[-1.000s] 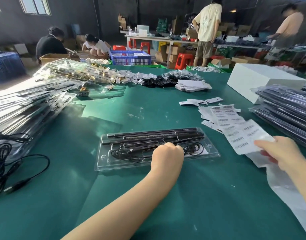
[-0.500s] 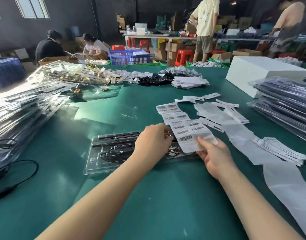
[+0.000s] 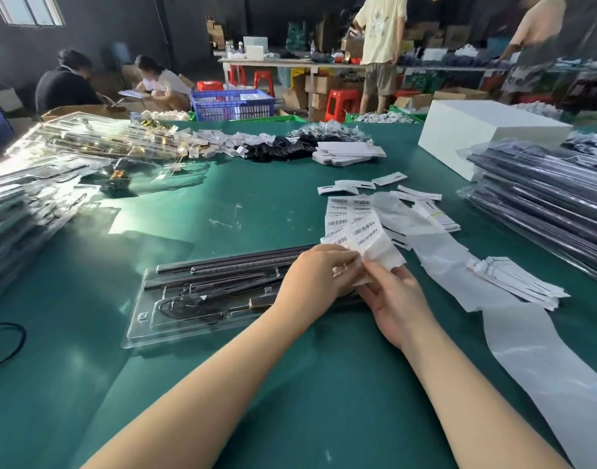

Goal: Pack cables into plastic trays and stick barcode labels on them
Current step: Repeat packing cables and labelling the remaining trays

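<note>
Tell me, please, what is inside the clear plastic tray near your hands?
The clear plastic tray holds dark rods and a coiled black cable; its right end is hidden behind the left hand.

— What did you see of the person's own body?
— I saw two bare forearms, no sleeves, leading to a bare left hand [image 3: 315,277] and a bare right hand [image 3: 396,301]; I saw no gloves.

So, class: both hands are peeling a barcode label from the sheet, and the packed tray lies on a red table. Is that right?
Not quite. The head view shows the table is green, not red. The rest holds: left hand and right hand work the label sheet over the packed tray.
</note>
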The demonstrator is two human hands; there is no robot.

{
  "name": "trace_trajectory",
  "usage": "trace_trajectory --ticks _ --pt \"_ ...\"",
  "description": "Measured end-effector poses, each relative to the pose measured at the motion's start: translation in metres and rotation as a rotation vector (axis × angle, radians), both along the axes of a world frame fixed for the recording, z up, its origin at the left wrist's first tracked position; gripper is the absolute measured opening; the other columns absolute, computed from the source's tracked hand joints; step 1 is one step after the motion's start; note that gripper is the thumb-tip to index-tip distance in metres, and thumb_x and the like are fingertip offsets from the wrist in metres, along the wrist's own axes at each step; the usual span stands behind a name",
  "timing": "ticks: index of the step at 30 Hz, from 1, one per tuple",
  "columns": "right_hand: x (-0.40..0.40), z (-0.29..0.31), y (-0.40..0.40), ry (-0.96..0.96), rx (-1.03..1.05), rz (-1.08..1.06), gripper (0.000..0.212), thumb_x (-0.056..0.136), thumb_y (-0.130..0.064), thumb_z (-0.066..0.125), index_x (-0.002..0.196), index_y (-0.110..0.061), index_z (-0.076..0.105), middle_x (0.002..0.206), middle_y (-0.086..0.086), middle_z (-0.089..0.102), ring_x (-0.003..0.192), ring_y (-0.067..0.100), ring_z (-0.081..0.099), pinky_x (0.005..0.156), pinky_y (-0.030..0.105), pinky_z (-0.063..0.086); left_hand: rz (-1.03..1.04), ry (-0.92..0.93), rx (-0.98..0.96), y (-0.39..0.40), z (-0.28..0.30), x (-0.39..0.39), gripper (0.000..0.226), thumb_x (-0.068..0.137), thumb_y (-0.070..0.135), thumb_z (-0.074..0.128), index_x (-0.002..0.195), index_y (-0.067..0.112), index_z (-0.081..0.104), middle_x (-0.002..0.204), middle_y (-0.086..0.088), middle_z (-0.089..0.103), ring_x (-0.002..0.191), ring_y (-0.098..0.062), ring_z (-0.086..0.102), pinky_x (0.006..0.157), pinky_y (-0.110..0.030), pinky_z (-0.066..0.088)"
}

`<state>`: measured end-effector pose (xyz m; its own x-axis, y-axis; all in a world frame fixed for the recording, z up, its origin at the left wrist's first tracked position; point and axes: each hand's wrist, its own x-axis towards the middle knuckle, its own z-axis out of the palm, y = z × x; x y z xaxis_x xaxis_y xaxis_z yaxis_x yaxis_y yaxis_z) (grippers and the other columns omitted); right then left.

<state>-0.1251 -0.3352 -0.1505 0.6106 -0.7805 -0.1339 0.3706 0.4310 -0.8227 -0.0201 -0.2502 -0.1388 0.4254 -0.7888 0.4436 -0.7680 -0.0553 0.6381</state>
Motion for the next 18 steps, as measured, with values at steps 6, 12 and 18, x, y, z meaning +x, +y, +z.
trace_trajectory --ticks 6,12,18 --pt "0.005 -0.002 0.008 0.08 -0.182 -0.019 0.021 0.088 -0.01 0.066 0.107 0.0 0.064 0.091 0.014 0.071 0.08 0.024 0.067 0.076 0.037 0.055 0.054 0.018 -0.13 0.003 -0.008 0.0 0.022 0.088 0.022 0.068 0.108 0.018 0.073 0.11 0.008 0.068 0.092 0.007 0.049 0.079 0.001 0.033" --pt "0.004 -0.001 0.008 0.018 -0.086 -0.052 0.022 0.094 -0.015 0.06 0.113 -0.004 0.063 0.102 0.011 0.071 0.086 0.018 0.068 0.074 0.025 0.056 0.126 0.001 -0.2 0.008 -0.014 -0.002 0.024 0.085 0.023 0.072 0.107 0.012 0.073 0.113 0.004 0.065 0.108 -0.003 0.052 0.092 0.0 0.028" --pt "0.002 -0.002 0.008 0.029 -0.204 0.032 0.022 0.092 -0.004 0.058 0.113 -0.001 0.063 0.102 0.014 0.072 0.087 0.02 0.07 0.072 0.024 0.055 0.12 0.042 -0.195 0.007 -0.016 0.001 0.02 0.088 0.026 0.07 0.103 0.013 0.074 0.107 0.004 0.066 0.101 -0.002 0.055 0.087 -0.005 0.037"
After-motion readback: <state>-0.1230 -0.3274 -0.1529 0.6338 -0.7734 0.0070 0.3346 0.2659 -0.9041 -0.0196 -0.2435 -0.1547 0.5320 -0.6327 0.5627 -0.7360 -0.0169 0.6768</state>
